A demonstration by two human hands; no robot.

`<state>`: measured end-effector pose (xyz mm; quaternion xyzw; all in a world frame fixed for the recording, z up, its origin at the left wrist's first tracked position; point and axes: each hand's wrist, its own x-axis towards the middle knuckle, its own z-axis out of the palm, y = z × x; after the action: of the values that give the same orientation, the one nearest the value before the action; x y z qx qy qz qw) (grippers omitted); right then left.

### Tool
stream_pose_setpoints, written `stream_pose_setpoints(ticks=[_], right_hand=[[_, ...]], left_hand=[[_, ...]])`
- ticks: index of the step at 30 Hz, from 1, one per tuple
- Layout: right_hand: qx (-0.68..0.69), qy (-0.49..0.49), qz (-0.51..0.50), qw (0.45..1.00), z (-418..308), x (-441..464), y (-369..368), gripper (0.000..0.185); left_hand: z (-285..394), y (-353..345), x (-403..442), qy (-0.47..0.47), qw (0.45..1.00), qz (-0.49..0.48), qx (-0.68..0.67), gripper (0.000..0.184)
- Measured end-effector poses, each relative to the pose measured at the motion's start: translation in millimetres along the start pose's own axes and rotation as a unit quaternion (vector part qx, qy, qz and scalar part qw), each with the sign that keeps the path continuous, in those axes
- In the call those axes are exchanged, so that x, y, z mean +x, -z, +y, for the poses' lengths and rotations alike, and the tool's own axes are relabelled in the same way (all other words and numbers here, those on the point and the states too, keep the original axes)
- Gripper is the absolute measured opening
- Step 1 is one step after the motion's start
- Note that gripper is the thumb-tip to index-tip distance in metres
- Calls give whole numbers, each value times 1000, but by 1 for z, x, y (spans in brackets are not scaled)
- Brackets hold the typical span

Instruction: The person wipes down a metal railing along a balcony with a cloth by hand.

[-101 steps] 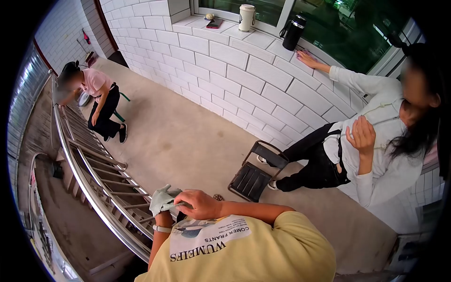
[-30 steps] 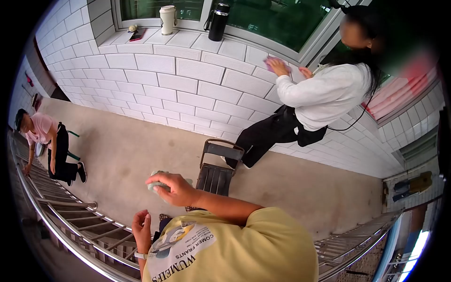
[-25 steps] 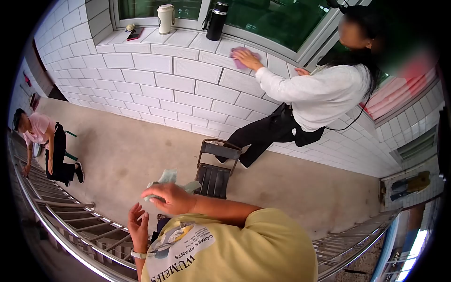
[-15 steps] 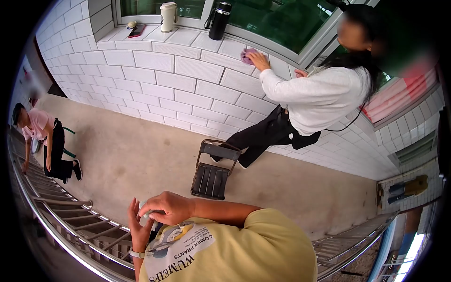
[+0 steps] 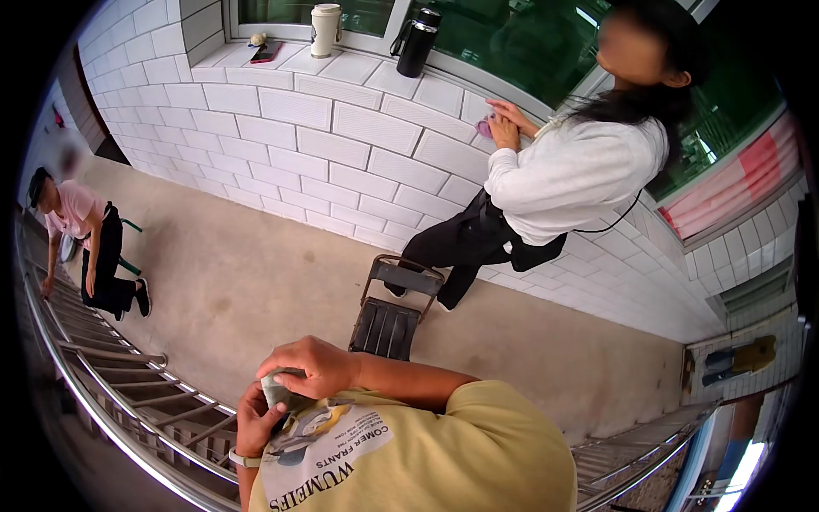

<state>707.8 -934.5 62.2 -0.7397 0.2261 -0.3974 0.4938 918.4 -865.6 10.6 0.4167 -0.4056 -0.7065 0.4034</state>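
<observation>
A pale green cloth (image 5: 275,389) is bunched between my two hands, just above the yellow shirt (image 5: 426,444). My right hand (image 5: 314,367) grips it from above with curled fingers. Below and to the left, my left hand (image 5: 258,418) pinches the cloth's lower part, a white band on its wrist. Much of the cloth is hidden by the fingers. Both hands are near the metal railing (image 5: 128,427).
A dark folding chair (image 5: 384,328) stands ahead. Beside the tiled wall (image 5: 358,154), a person in white (image 5: 580,179) holds a purple cloth (image 5: 484,127). The sill holds a white cup (image 5: 325,31), black bottle (image 5: 418,43) and phone (image 5: 266,53). Another person (image 5: 81,213) sits far left.
My right hand has brought the cloth down to my left hand, which now grips it too. The person in white has brought both hands together at the purple cloth.
</observation>
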Motion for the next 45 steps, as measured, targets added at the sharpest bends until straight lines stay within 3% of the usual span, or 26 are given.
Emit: stream_pose_setpoints(ticks=[2,8,16,19,23,29,37,45], right_hand=[[-2,2,-1,1000,0,0,0,23],[-16,11,-10,1000,4,1,-2,24],[-62,25,11,998,11,-3,-7,21],[-102,-17,-25,994,6,-3,-5,21],[-132,-4,-39,991,10,-5,-7,25],[-143,2,-92,985,12,-7,-6,29],[-182,-2,-112,977,21,-13,-11,15],[-191,-15,-109,975,21,-14,-11,14]], left_hand=[[-2,5,-1,7,1000,-7,-17,36],[-1,3,1,-90,992,26,-86,27],[-9,8,-10,-36,994,71,-81,25],[-7,7,-13,-57,992,88,-72,26],[8,-4,-16,-97,987,93,-92,23],[14,-6,-22,-78,987,116,-85,22],[7,-4,-21,-71,983,158,-62,20],[4,-5,-20,-49,980,182,-58,20]])
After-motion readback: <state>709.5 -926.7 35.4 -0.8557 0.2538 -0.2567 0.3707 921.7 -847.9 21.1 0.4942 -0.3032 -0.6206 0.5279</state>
